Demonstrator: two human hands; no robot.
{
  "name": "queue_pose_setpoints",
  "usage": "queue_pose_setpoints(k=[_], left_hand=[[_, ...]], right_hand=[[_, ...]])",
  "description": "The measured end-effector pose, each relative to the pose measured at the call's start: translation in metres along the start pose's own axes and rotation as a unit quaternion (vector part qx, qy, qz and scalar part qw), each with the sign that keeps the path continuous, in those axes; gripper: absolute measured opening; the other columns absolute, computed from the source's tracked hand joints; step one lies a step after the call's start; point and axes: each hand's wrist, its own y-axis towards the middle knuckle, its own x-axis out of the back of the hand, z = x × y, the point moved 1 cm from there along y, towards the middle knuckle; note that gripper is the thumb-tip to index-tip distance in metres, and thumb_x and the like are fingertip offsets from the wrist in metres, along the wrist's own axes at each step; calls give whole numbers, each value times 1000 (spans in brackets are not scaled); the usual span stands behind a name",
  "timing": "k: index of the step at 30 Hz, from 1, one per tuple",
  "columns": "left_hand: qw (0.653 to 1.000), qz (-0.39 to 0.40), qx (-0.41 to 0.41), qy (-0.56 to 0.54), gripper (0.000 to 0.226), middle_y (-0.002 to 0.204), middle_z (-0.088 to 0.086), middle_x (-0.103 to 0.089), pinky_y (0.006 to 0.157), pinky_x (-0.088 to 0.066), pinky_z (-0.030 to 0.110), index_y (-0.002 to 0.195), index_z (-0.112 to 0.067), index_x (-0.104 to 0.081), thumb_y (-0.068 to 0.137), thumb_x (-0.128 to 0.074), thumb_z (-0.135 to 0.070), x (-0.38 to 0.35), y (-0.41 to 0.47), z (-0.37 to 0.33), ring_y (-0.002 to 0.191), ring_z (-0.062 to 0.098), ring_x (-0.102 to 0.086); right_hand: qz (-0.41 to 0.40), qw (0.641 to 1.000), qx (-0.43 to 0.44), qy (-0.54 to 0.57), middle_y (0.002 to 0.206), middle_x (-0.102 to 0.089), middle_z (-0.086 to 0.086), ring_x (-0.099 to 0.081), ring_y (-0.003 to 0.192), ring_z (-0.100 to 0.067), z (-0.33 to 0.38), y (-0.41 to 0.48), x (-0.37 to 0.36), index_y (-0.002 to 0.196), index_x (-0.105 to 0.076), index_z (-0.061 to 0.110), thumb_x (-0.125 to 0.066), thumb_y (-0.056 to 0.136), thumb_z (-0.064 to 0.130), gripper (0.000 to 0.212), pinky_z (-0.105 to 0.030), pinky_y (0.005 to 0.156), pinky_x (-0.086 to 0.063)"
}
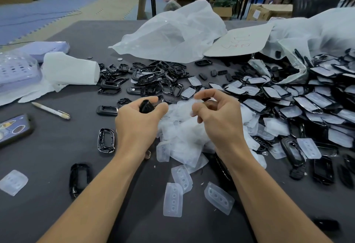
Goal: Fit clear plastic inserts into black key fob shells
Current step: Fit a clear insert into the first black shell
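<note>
My left hand (pixel 138 121) curls round black shell (pixel 146 106); right hand (pixel 219 119) pinches clear insert (pixel 194 102) over near insert pile (pixel 182 133), likely aligning for fit.

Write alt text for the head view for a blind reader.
The left hand grips a black shell while the right hand pinches a clear insert above a pile of inserts on a dark table. Fitted shells lie heaped at right.

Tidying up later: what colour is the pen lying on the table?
The pen is white; head view shows it best.
</note>
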Motion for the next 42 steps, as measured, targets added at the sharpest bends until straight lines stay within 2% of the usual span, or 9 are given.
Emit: queue_pose_setpoints(k=[8,16,22,24,28,31,35,38,42], left_hand=[[981,176,-31,-79,8,53,-13,-58,43,-37,14,86,-32,-82,78,-82,-28,-7,-10,-9,45,3,-48],[972,187,26,-140,21,48,-6,-48,38,-29,16,69,-23,-78,85,-80,-10,-7,-13,-11,39,7,-36],[966,187,51,-173,15,58,-3,-55,39,-30,17,84,-22,-80,88,-77,-36,-9,-15,-15,42,9,-38],[954,200,80,-207,37,68,2,-62,44,-37,20,102,-19,-78,94,-61,-51,-11,-14,-15,50,13,-46],[934,208,120,-264,40,75,3,-69,59,-52,26,106,-15,-79,105,-40,-21,-14,-16,-15,65,18,-59],[916,225,148,-298,44,98,2,-77,66,-60,27,89,-22,-82,104,-41,-17,-14,-17,-16,81,14,-70],[887,260,188,-332,39,118,16,-76,79,-65,36,123,-2,-72,105,-41,-16,-13,-18,-22,99,20,-74],[883,284,187,-322,39,114,23,-75,90,-63,48,122,5,-70,104,-39,-10,-13,-22,-23,97,25,-76],[891,295,180,-295,37,124,42,-61,92,-62,53,123,17,-61,103,-40,-6,-14,-24,-24,107,37,-72]], right_hand=[[77,997,24,-7,68,-74,-4,-65,60,-16,1,1,1,78,-76,13,-79,79,-3,16,-32,62,-54],[65,992,-31,104,64,-71,-3,-59,53,-11,5,-1,-1,73,-80,15,-80,78,-6,21,-16,53,-46],[3,991,-59,119,66,-72,-3,-59,54,-11,4,0,1,78,-78,10,-81,79,-7,17,-14,52,-44],[-3,989,-63,137,67,-71,-3,-56,55,-10,6,2,4,81,-78,8,-79,80,-8,16,-14,53,-44],[38,980,-77,180,66,-67,-5,-50,58,-13,8,2,5,81,-77,6,-74,83,-10,16,-19,55,-43],[67,984,-44,159,64,-69,-1,-54,58,-10,10,-2,3,81,-78,4,-73,82,-13,18,-17,57,-44],[58,995,1,83,75,-79,0,-73,73,-6,12,-9,-5,77,-82,9,-77,78,-11,21,-17,68,-55],[14,999,25,-23,82,-79,11,-76,78,-7,6,-10,-10,75,-83,22,-84,75,1,21,-26,73,-60],[-39,994,57,-85,75,-76,20,-73,72,-1,2,-11,-11,75,-82,28,-90,75,15,15,-15,66,-56]])
